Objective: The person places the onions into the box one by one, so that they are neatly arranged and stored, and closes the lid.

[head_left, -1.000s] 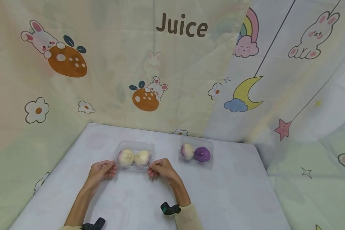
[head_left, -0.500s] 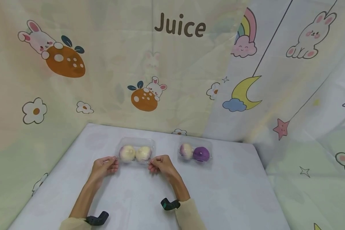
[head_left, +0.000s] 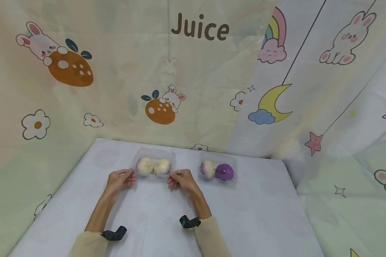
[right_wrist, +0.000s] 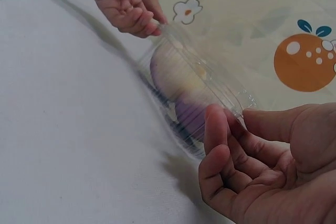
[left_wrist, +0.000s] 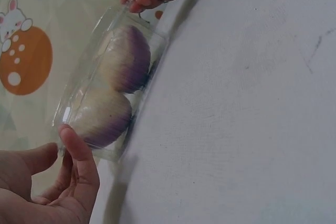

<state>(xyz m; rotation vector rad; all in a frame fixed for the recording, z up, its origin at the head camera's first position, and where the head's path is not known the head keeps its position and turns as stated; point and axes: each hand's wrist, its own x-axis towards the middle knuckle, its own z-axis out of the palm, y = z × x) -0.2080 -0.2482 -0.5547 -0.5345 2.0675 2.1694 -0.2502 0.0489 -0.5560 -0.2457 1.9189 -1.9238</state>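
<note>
A clear plastic clamshell box [head_left: 154, 154] holds two round cream-and-purple things [head_left: 162, 166], perhaps onions or turnips. My left hand [head_left: 119, 181] pinches the box's near left corner between thumb and fingers. At the near right corner my right hand [head_left: 184, 180] does the same, with thumb and index finger on the rim in the right wrist view. The remaining fingers of both hands curl loosely below the rim. Whether the box touches the table or hangs just over it, I cannot tell. The left wrist view shows the two round things [left_wrist: 102, 116] side by side inside.
To the right, a second clear box [head_left: 218, 157] stands on the white table [head_left: 254, 210], with one cream-and-purple round thing [head_left: 207, 169] and one deep purple one [head_left: 224, 172] in it. A printed curtain [head_left: 206, 71] hangs along the table's back edge.
Both hands have moved away from me toward the back of the table and slightly right, taking the left box with them. The right box has stayed in place.
</note>
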